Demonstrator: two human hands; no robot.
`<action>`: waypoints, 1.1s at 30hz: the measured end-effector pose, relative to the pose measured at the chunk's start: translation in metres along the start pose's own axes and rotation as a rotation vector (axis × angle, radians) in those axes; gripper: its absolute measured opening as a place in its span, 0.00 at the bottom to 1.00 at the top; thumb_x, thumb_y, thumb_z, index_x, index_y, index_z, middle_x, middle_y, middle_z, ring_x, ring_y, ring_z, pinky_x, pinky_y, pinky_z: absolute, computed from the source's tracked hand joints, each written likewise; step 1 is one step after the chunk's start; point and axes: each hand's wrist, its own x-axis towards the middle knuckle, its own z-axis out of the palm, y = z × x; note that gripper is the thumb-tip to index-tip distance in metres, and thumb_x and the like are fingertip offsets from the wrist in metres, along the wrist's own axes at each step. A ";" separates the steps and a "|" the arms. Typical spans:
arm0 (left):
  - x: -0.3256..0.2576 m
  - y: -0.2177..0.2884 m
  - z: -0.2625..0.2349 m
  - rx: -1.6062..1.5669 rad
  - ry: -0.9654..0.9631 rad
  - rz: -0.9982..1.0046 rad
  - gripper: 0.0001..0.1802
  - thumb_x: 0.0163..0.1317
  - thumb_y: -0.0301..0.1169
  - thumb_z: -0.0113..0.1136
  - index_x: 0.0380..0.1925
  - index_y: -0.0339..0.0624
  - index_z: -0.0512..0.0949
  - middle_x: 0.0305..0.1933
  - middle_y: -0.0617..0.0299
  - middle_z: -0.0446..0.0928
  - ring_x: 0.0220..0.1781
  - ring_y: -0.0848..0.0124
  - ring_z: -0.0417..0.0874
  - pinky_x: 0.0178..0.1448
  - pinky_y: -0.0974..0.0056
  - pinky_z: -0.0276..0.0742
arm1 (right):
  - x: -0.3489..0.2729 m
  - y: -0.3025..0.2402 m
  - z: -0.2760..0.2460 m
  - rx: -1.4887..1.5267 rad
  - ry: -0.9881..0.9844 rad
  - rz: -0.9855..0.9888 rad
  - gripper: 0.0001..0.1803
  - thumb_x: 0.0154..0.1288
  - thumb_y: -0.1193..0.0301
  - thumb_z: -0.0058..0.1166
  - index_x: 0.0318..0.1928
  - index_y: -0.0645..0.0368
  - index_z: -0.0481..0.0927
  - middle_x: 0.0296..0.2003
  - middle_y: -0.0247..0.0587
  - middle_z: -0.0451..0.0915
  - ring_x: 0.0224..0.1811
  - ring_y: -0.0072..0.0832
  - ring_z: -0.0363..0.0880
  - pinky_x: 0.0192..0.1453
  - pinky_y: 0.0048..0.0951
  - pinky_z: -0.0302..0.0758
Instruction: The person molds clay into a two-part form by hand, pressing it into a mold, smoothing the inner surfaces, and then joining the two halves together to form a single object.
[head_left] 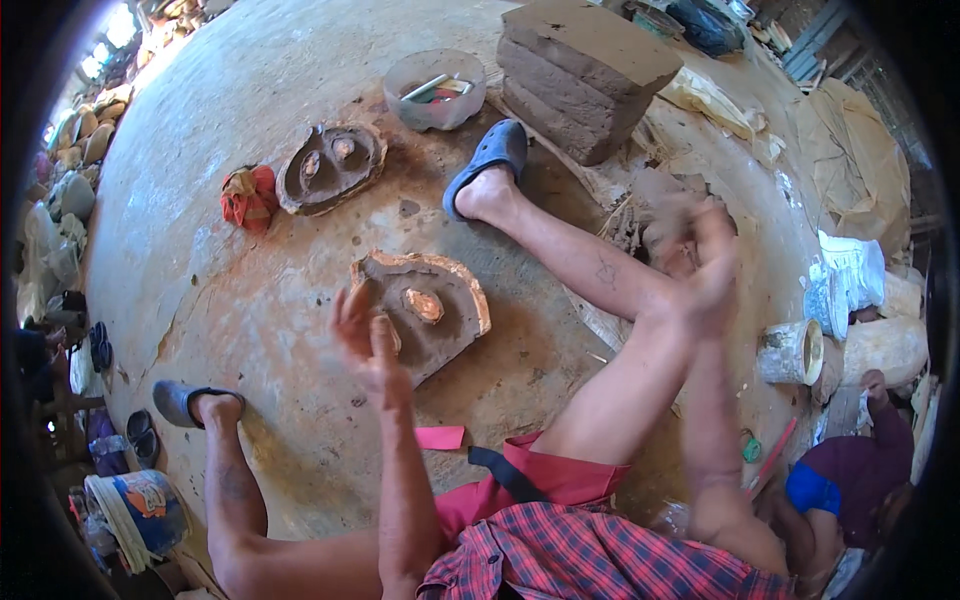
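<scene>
Left hand (362, 335) open, empty, above clay mould (425, 308); right hand (700, 250) blurred, grip unclear.

Red shorts (560, 478), plaid shirt (610, 555) (blue sandals (490, 160))

The left hand (362, 335) is raised, fingers (350, 305) spread and empty, just above a broken clay mould (430, 310) lying on the concrete floor (250, 90). The right hand (700, 250), blurred, is lifted over the right knee. A second mould (330, 167) lies beside a red cloth (249, 197), with stacked clay slabs (585, 75) beyond.
</scene>
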 end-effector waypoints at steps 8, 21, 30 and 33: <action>-0.024 0.040 0.065 -1.034 -0.362 -0.776 0.41 0.77 0.65 0.47 0.83 0.61 0.58 0.78 0.46 0.68 0.77 0.48 0.71 0.78 0.39 0.68 | -0.031 -0.039 0.116 -0.186 -0.583 -0.163 0.43 0.67 0.32 0.55 0.67 0.54 0.81 0.65 0.54 0.77 0.72 0.54 0.68 0.79 0.57 0.57; -0.026 0.083 0.106 -0.738 -0.466 -0.180 0.68 0.56 0.88 0.35 0.86 0.60 0.35 0.91 0.56 0.35 0.90 0.46 0.38 0.87 0.32 0.32 | -0.088 -0.062 0.168 0.348 -0.539 -0.177 0.54 0.78 0.34 0.40 0.86 0.54 0.35 0.86 0.57 0.32 0.87 0.60 0.32 0.82 0.75 0.39; -0.002 0.091 0.107 -0.619 -0.570 -0.186 0.74 0.50 0.92 0.30 0.86 0.55 0.30 0.90 0.54 0.30 0.90 0.55 0.33 0.89 0.43 0.30 | -0.061 -0.060 0.171 0.464 -0.411 -0.398 0.61 0.73 0.34 0.47 0.85 0.61 0.35 0.85 0.60 0.33 0.88 0.56 0.30 0.87 0.56 0.32; 0.011 0.082 0.112 -0.642 -0.708 -0.264 0.72 0.53 0.91 0.23 0.86 0.54 0.32 0.91 0.53 0.30 0.91 0.58 0.31 0.89 0.50 0.25 | -0.059 -0.073 0.176 0.182 -0.291 -0.189 0.64 0.71 0.30 0.46 0.84 0.64 0.35 0.85 0.63 0.37 0.88 0.58 0.31 0.87 0.56 0.36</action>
